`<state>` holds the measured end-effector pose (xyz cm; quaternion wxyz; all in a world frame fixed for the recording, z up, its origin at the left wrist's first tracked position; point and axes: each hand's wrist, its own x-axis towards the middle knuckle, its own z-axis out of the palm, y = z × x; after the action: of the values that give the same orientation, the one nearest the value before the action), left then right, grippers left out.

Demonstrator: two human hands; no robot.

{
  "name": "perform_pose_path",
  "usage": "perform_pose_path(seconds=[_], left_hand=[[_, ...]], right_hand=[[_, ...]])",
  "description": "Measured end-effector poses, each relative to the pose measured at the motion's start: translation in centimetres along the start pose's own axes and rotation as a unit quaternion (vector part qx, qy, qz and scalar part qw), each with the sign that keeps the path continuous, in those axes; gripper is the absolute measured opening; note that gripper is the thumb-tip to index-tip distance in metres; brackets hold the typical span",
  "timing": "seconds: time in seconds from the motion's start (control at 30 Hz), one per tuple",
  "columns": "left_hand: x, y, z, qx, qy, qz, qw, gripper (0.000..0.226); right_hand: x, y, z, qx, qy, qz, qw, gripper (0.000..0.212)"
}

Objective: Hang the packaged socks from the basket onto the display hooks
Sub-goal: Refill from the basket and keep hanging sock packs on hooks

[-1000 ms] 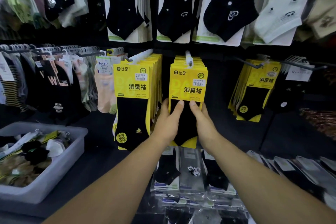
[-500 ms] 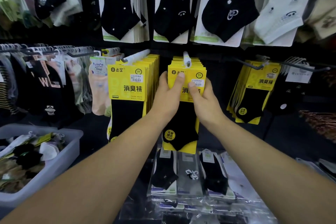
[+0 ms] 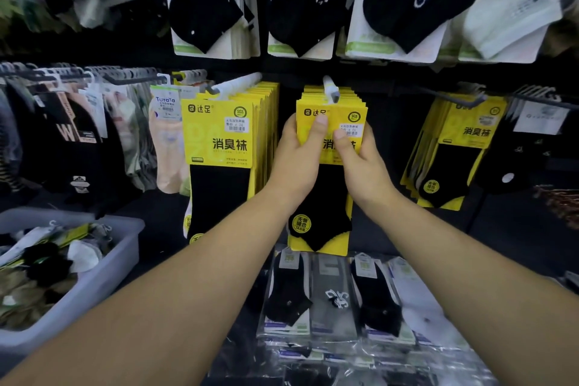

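Sock display count: two hands, three yellow stacks, one basket.

Two hands are in view, the left hand [image 3: 297, 160] and the right hand [image 3: 360, 163]. Three stacks of yellow-carded black socks hang in the middle row: the left stack [image 3: 219, 147], the middle stack [image 3: 322, 213] and the right stack [image 3: 454, 166]. One pink pair [image 3: 167, 150] hangs beside them. The top row shows four cards: a dotted black sock [image 3: 203, 0], a smile black sock [image 3: 300, 3], a heart black sock [image 3: 416, 0] and one white sock [image 3: 517, 0]. One grey basket [image 3: 103, 279] holds a jumble too tangled to count. The shelf's front row has four flat packs: a black pack [image 3: 288, 294], a grey pack [image 3: 333, 291], a second black pack [image 3: 379, 301] and a white pack [image 3: 423, 301].
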<state>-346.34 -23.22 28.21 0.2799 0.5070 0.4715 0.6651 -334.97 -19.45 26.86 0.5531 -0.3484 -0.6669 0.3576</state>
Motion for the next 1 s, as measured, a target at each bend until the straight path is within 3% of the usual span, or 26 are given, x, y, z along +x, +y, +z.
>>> perform_pose_path(seconds=[0.07,0.17,0.27,0.4,0.5,0.63,0.83,1.0], left_hand=[[-0.4,0.3,-0.3,0.017,-0.002,-0.010,1.000,0.042],[-2.1,1.1,-1.0,0.060,0.010,-0.033,0.998,0.070],[-6.3,1.5,-2.3,0.111,0.009,-0.027,0.993,0.079],[-14.3,-0.2,-4.3,0.195,0.010,-0.013,0.981,0.060],[-20.2,-3.4,-6.7,0.213,0.002,-0.065,0.975,0.026],[-27.7,-9.6,-11.6,0.282,-0.034,-0.225,0.932,0.019],[-37.6,-17.1,-17.0,0.412,-0.036,-0.389,0.823,0.048],[-42.7,-20.5,-18.2,0.366,-0.077,-0.425,0.824,0.023]], right_hand=[[-0.6,-0.7,-0.3,0.003,-0.012,0.011,1.000,0.033],[-3.0,-1.3,-1.2,-0.009,-0.020,0.031,0.999,0.051],[-7.6,-1.0,-2.5,-0.035,0.002,0.062,0.997,0.056],[-16.1,0.4,-4.3,-0.107,-0.021,0.094,0.990,0.006],[-22.1,2.0,-5.5,-0.148,-0.114,0.147,0.971,0.014],[-29.8,5.4,-5.6,-0.188,-0.237,0.253,0.919,0.014],[-40.9,14.8,-2.8,-0.267,-0.358,0.351,0.823,0.012],[-46.5,20.8,-0.9,-0.310,-0.481,0.355,0.740,0.029]])
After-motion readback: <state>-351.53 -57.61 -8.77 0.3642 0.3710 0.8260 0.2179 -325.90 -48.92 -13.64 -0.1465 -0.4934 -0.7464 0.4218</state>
